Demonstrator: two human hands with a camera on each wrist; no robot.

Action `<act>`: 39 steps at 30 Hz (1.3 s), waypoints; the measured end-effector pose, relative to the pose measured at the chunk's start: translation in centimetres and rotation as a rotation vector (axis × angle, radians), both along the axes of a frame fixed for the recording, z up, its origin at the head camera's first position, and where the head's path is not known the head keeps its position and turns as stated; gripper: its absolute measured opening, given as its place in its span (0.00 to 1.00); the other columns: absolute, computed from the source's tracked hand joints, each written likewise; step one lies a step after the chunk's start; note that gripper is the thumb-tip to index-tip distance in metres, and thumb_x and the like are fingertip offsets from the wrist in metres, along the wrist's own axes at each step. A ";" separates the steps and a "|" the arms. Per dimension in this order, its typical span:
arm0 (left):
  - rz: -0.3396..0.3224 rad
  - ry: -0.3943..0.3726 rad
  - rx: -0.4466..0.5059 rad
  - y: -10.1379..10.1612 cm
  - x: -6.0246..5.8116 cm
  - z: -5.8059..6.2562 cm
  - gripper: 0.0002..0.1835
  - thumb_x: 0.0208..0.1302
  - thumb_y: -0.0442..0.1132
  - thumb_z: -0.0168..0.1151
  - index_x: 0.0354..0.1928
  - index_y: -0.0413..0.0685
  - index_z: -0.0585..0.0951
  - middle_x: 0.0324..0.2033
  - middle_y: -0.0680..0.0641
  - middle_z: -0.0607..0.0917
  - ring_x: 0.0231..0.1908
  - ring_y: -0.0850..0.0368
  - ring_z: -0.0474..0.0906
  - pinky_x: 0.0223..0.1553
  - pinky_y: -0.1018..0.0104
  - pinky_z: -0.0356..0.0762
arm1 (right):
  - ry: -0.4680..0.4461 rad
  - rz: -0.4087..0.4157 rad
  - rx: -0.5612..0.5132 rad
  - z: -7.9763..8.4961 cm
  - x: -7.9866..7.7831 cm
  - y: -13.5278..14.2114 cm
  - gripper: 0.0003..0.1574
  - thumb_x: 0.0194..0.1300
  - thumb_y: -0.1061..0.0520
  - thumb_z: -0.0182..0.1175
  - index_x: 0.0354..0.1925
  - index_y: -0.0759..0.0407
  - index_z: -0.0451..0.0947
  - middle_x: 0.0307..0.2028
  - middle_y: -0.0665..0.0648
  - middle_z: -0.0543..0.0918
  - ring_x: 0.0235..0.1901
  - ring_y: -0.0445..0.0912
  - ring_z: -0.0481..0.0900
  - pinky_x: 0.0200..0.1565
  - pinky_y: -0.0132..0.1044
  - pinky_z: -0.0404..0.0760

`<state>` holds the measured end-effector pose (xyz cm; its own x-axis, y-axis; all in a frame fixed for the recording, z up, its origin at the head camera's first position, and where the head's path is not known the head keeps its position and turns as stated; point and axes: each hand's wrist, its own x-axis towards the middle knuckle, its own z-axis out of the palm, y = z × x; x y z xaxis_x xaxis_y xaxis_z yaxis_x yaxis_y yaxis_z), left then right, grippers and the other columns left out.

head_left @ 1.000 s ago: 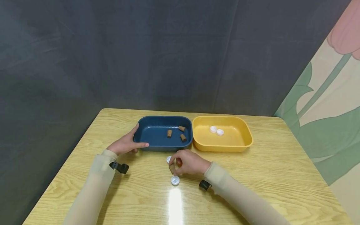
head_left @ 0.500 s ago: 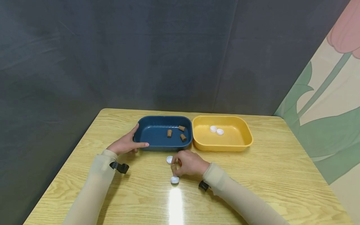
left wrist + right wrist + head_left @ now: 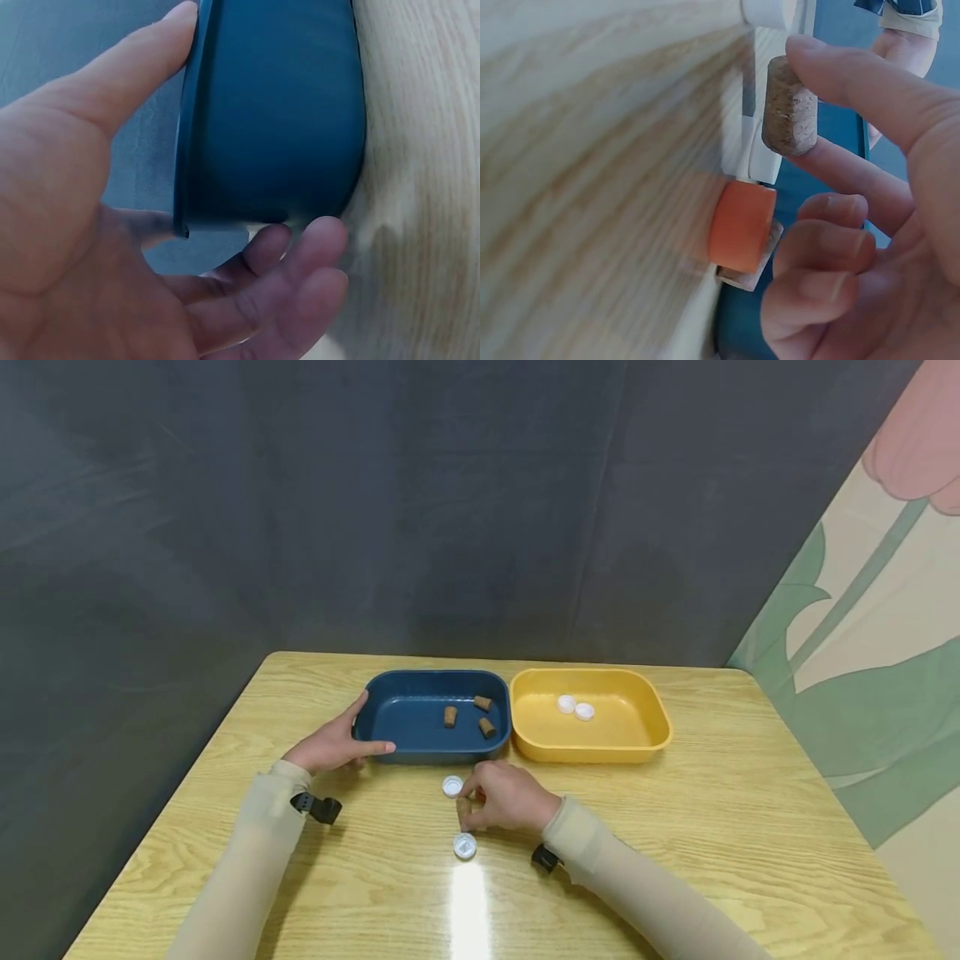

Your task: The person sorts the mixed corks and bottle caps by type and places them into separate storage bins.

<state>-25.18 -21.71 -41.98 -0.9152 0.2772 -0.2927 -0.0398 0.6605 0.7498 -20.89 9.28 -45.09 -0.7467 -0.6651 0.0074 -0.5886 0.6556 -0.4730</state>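
Sharing the table (image 3: 750,827), a blue tray (image 3: 408,725) and a yellow tray (image 3: 630,718) stand side by side. The left hand (image 3: 327,748) touches the blue tray's corner, fingers spread; the right hand (image 3: 512,795) pinches a cork (image 3: 790,111) between thumb and forefinger, near two small white caps (image 3: 464,846).

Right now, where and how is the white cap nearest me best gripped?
I'd pinch the cap by the left and right of its rim, coming down from the near side: it looks flat on the table, round and low, while the right hand and its cork crowd the far side.
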 end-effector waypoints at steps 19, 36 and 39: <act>0.002 0.125 -0.112 -0.3 -0.5 0.7 0.33 0.81 0.36 0.37 0.79 0.36 0.38 0.33 0.38 0.74 0.25 0.49 0.75 0.32 0.58 0.74 | 0.017 -0.012 -0.116 1.3 0.3 1.9 0.16 0.50 0.48 0.79 0.38 0.50 0.90 0.29 0.53 0.80 0.28 0.40 0.70 0.29 0.30 0.69; 0.002 0.139 -0.041 0.1 -0.6 -0.1 0.32 0.80 0.32 0.34 0.79 0.37 0.39 0.24 0.40 0.73 0.20 0.51 0.74 0.30 0.57 0.77 | -0.005 -0.078 -0.225 4.2 -0.4 5.3 0.18 0.57 0.50 0.76 0.45 0.54 0.89 0.24 0.48 0.73 0.24 0.41 0.65 0.28 0.31 0.63; -0.001 0.139 -0.056 0.2 -0.6 -0.1 0.32 0.81 0.32 0.34 0.79 0.37 0.38 0.22 0.43 0.72 0.20 0.51 0.74 0.29 0.59 0.76 | 0.010 -0.112 -0.229 4.8 -0.8 6.1 0.20 0.56 0.49 0.76 0.47 0.55 0.89 0.22 0.50 0.70 0.23 0.41 0.64 0.27 0.32 0.63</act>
